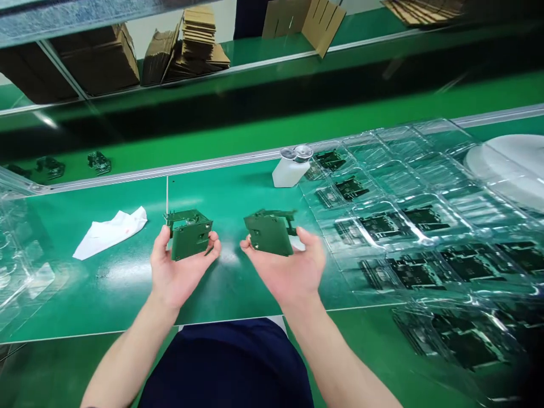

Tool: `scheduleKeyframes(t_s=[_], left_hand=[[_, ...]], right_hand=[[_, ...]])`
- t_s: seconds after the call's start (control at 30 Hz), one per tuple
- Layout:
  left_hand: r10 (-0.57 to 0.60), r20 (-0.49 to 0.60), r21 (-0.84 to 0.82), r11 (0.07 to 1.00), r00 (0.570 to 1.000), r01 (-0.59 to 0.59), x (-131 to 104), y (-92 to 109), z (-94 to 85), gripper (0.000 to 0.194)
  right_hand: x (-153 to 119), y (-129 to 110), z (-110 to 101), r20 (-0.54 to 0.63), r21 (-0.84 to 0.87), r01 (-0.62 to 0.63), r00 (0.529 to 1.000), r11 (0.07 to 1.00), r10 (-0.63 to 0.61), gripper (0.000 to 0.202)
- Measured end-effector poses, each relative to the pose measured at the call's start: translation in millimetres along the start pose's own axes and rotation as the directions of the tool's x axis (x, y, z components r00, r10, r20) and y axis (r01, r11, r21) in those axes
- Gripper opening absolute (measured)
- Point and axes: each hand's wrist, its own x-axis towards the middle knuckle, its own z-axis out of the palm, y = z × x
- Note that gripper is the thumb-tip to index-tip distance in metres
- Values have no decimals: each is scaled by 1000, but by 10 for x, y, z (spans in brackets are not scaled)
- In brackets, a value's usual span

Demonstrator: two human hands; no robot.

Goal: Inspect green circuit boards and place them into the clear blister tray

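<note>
My left hand (181, 277) holds a dark green flat part (191, 239) by its sides, between thumb and fingertips, above the green table. A similar green part (272, 233) sits in my right hand (291, 269), gripped the same way, with a thin arm sticking out at its upper right. The two parts are apart, at about the same height, with their broad faces turned toward me. What lies behind each part is hidden.
Clear plastic trays (382, 198) holding several dark parts cover the right side. A white bottle (290, 171) stands by the rail, a white cloth (113, 231) lies left. Clear plastic (25, 272) is at far left, cardboard (199, 34) beyond, small dark parts (99, 162) on the conveyor.
</note>
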Motion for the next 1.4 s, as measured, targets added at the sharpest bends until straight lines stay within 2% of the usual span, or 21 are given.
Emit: scheduleKeyframes(t_s=[0.1,0.2,0.3,0.37,0.43,0.47,0.53,0.57,0.6,0.63,0.73,0.83,0.93,1.0,1.03,1.1,1.13,1.17,1.2,1.27,1.4], left_hand=[[-36,-34,-144,989,999,30,-1,-64,-1,53],[-13,-24,-108,994,1000,11,13,-63,-45,52],[99,29,123,987,995,-102,93,6,-149,51],[234,94,337,907,968,-252,190,78,-278,54],[367,187,557,724,911,-406,298,150,-447,57],[409,248,674,579,878,-459,348,179,-540,58],[395,397,852,179,828,-493,425,210,-724,61],[342,464,875,-38,817,-482,453,210,-813,62],[258,519,853,-213,815,-476,477,201,-898,61],[176,553,816,-312,815,-486,499,185,-980,59],[50,622,719,-431,781,-545,564,120,-1189,62],[-46,660,644,-479,750,-596,563,84,-1281,61],[-162,666,600,-463,728,-652,458,146,-1214,60],[-234,638,614,-420,733,-668,384,243,-1097,67],[-237,631,634,-392,738,-667,364,298,-1026,71],[-167,651,670,-333,741,-664,388,392,-884,74],[-107,675,675,-311,730,-669,437,418,-821,73],[-57,696,671,-303,716,-677,512,425,-768,70],[-25,711,662,-315,703,-680,608,410,-726,66],[-34,712,629,-412,701,-659,835,313,-674,62],[-91,704,474,-679,704,-561,1193,5,-636,65]], right_hand=[[23,146,68,-99,195,-111,986,974,133,32],[8,153,52,-85,167,-88,991,982,103,32],[23,65,-90,46,-160,104,994,982,-97,31],[67,10,-252,210,-506,303,951,807,-225,40],[112,-13,-426,375,-789,440,898,429,-230,55],[121,-13,-498,440,-857,470,881,209,-177,58],[97,2,-583,507,-854,500,862,-143,-18,58],[66,14,-589,525,-815,523,849,-250,65,57],[31,30,-576,535,-776,547,835,-313,132,56],[-1,51,-548,546,-737,579,814,-349,197,58],[-26,155,-466,602,-601,666,741,-442,297,72],[31,308,-508,660,-482,713,678,-509,325,67],[67,428,-630,715,-547,733,660,-404,231,62],[53,406,-680,719,-676,716,693,-173,54,63],[38,352,-685,667,-742,670,740,14,-79,62],[4,173,-661,400,-715,475,880,512,-258,57],[-9,63,-638,241,-572,349,936,742,-255,54],[-19,-46,-611,144,-383,229,972,895,-186,53],[-26,-145,-585,103,-198,153,986,968,-134,51],[-42,-286,-542,110,50,80,990,996,-85,50],[-87,-332,-505,118,179,48,991,983,-70,51]])
